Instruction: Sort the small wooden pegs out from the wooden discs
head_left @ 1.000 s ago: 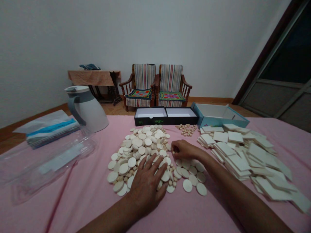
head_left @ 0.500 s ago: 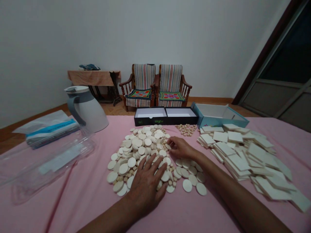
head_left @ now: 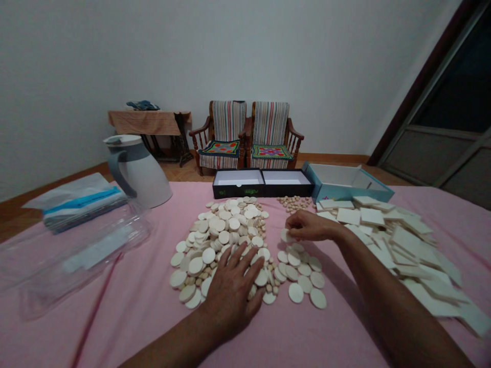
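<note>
My left hand (head_left: 236,286) lies with fingers spread on the near right part of a large heap of pale wooden discs (head_left: 217,225). Small wooden cubes (head_left: 197,281) show among the discs. To the right of the heap, my right hand (head_left: 309,225) is pinched on a wooden disc (head_left: 286,235), raised a little over the cloth. Below that hand lies a smaller group of loose discs (head_left: 305,283). A cluster of small wooden pieces (head_left: 294,204) sits just beyond the right hand.
White square tiles (head_left: 418,255) are piled at the right, by a light blue box (head_left: 333,193). A black two-part box (head_left: 238,192) stands at the table's far edge. On the left are a white jug (head_left: 148,179), a packet (head_left: 84,202) and a clear plastic tray (head_left: 130,235).
My right hand has moved right, away from the large heap, carrying a wooden disc. My left hand has stayed on the heap.
</note>
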Available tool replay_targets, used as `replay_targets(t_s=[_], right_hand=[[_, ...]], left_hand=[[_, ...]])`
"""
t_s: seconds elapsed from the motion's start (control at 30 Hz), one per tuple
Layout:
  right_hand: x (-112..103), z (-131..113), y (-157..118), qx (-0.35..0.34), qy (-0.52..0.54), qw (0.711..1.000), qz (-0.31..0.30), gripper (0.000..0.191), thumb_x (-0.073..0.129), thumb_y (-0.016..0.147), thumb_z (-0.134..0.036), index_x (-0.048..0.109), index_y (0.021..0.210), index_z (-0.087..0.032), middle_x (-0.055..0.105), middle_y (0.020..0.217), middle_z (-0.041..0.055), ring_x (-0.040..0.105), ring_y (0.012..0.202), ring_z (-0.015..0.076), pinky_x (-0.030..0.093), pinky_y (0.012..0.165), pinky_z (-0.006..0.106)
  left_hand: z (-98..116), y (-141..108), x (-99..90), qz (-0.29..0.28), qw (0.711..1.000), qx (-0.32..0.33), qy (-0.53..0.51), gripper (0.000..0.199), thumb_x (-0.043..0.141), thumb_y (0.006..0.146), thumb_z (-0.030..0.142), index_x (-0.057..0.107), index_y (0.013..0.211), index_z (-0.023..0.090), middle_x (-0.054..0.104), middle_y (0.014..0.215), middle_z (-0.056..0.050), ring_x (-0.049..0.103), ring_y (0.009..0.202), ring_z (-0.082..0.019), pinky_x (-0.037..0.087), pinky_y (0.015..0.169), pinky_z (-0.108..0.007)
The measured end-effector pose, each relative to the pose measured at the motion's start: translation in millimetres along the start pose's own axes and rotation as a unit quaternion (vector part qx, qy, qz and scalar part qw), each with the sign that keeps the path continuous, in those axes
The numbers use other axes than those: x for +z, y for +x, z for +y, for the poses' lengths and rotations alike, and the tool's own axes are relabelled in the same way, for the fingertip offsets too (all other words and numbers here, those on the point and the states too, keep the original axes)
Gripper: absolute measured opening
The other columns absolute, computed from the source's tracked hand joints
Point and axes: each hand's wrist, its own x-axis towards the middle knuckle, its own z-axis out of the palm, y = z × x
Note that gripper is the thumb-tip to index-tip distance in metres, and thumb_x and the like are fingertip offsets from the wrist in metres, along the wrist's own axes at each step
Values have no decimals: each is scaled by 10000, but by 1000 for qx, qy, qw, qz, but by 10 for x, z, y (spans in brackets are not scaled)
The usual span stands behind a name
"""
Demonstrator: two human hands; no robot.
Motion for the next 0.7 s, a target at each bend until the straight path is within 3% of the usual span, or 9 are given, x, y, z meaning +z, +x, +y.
replay_targets(t_s=[0.07, 0.13, 0.23, 0.37, 0.53, 0.7], right_hand=[[-51, 34, -66, 20, 16, 999, -31, 173, 533, 752, -209, 585, 596, -158, 557, 537, -15, 467, 499, 106, 301, 487, 222], [3, 29, -45, 27, 1, 999, 21, 172, 564, 770, -233, 614, 626, -153, 575, 552, -6, 487, 517, 111, 326, 501, 221], [236, -41, 115, -38, -10, 992, 119, 81, 585, 782, -179, 651, 822, -157, 643, 741, 19, 556, 654, 125, 405, 605, 224], [587, -141, 323, -97, -54, 978, 179, 200, 510, 804, -76, 603, 952, -173, 611, 968, 62, 567, 840, 146, 435, 746, 246], [788, -142, 387, -47, -120, 973, 191, 207, 461, 805, -50, 578, 925, -171, 580, 979, 72, 530, 892, 166, 405, 772, 259], [691, 3, 399, 21, -127, 969, 209, 159, 489, 777, -55, 592, 820, -169, 586, 847, 49, 519, 770, 153, 373, 701, 255]], left_hand=[[2, 1, 2, 7, 1000, 2, 0, 549, 581, 825, 291, 478, 1365, 277, 463, 1453, -65, 333, 1377, -317, 254, 1108, -558], [5, 1, 3, 13, 1000, -2, 2, 538, 576, 831, 286, 485, 1361, 272, 468, 1448, -71, 338, 1374, -317, 254, 1109, -553], [7, 0, 8, 10, 1000, -2, 6, 543, 574, 833, 292, 480, 1367, 269, 460, 1456, -73, 335, 1375, -323, 257, 1104, -562], [1, -5, 15, -1, 1000, -1, 11, 566, 578, 829, 293, 461, 1383, 272, 429, 1481, -62, 310, 1389, -328, 248, 1107, -574], [-1, -3, 10, -7, 1000, -7, 8, 569, 578, 826, 287, 458, 1382, 279, 430, 1481, -51, 313, 1388, -323, 237, 1112, -577], [-1, 3, -13, -13, 1000, -4, 8, 564, 572, 830, 283, 457, 1382, 270, 423, 1486, -51, 309, 1390, -322, 239, 1112, -572]])
